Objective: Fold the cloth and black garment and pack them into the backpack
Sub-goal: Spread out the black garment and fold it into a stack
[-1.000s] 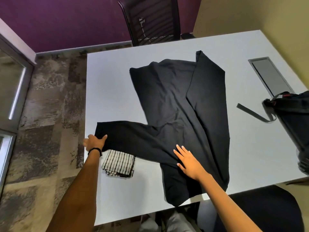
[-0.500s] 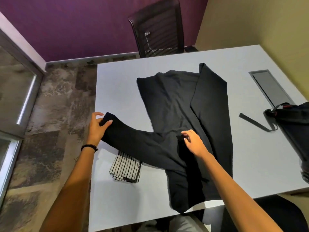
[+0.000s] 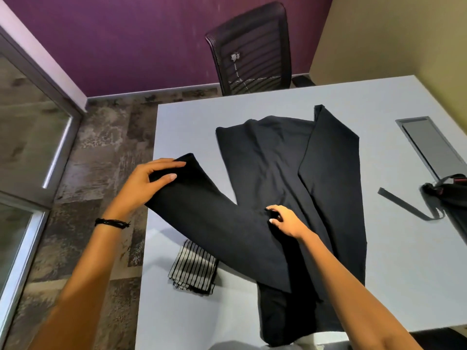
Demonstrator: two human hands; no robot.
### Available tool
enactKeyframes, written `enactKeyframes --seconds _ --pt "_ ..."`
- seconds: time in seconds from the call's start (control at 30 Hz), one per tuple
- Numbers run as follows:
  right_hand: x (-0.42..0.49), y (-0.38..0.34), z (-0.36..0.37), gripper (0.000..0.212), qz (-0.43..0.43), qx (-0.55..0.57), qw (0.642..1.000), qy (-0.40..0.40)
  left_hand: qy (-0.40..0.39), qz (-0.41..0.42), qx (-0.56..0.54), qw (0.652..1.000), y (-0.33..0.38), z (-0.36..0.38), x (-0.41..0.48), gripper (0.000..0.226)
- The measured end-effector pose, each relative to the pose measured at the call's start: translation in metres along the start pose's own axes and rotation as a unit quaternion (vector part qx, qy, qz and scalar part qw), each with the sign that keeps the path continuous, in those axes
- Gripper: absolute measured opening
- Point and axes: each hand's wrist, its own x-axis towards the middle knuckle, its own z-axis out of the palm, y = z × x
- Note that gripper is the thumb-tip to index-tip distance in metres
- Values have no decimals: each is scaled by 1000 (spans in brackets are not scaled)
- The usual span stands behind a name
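Observation:
A black garment (image 3: 275,173) lies spread over the white table (image 3: 391,261), its right side folded inward. My left hand (image 3: 144,184) grips the end of its left sleeve and holds it raised above the table's left edge. My right hand (image 3: 285,219) rests on the garment's middle where the sleeve bends, fingers curled into the fabric. A folded black-and-white striped cloth (image 3: 193,270) lies near the front left, partly under the sleeve. The dark backpack (image 3: 447,193) sits at the right edge, only partly in view, its strap (image 3: 404,204) trailing on the table.
A black mesh office chair (image 3: 252,49) stands behind the table's far edge. A grey cable hatch (image 3: 429,145) is set into the table at the right. Patterned floor and a glass door lie to the left.
My left hand has lifted the sleeve end off the table's left side and carried it up and toward the garment's body. My right hand slid up from the lower part to the sleeve's bend.

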Motion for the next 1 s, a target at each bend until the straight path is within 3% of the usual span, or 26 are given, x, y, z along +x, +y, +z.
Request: enactKeyframes --seconds 0.17,0.33,0.47,0.8,0.9,1.0 --pt "-7 3 -14 7 -6 72 992 101 1 18 7 1000 10 -10 25 53" --pt "-25 15 -28 19 31 182 965 185 -97 31 25 994 11 -9 68 61" --pt "-34 37 -33 10 79 205 957 188 -160 10 106 981 -4 4 128 56" --pt "-41 61 -34 27 112 249 947 168 -223 57 196 953 -7 85 257 58" --pt "-36 60 -36 33 116 249 948 161 -198 71 221 952 -12 102 282 56" --pt "-29 64 -36 37 121 248 948 159 -61 67 259 962 -21 128 287 61"
